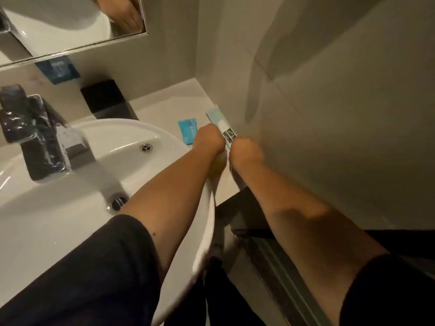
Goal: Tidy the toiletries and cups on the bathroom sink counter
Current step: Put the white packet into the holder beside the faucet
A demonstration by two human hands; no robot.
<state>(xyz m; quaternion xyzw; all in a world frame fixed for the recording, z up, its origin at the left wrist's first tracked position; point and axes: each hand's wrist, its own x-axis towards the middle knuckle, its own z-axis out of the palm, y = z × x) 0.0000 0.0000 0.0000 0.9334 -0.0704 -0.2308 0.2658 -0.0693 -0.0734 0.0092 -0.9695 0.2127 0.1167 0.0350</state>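
Observation:
My left hand (pixel 208 137) and my right hand (pixel 246 149) reach side by side over the counter (pixel 164 107) to the right of the sink (pixel 70 208). Both are seen from the back, fingers curled down and hidden. A rounded yellow object (pixel 216 169) shows under my left palm, and the hand seems to grip it. A long pale blue and white packet (pixel 220 124) lies along the wall, its near end between my two hands. Whether my right hand holds anything is hidden. A small blue sachet (pixel 188 130) lies flat just left of my left hand.
A black box (pixel 106 100) stands at the back of the counter against the wall. The tap (pixel 35 132), wrapped in plastic film, rises at the sink's left. A mirror (pixel 70 24) hangs above. The wall (pixel 329 114) closes the right side, and the counter's dark edge (pixel 247 208) drops away below my right forearm.

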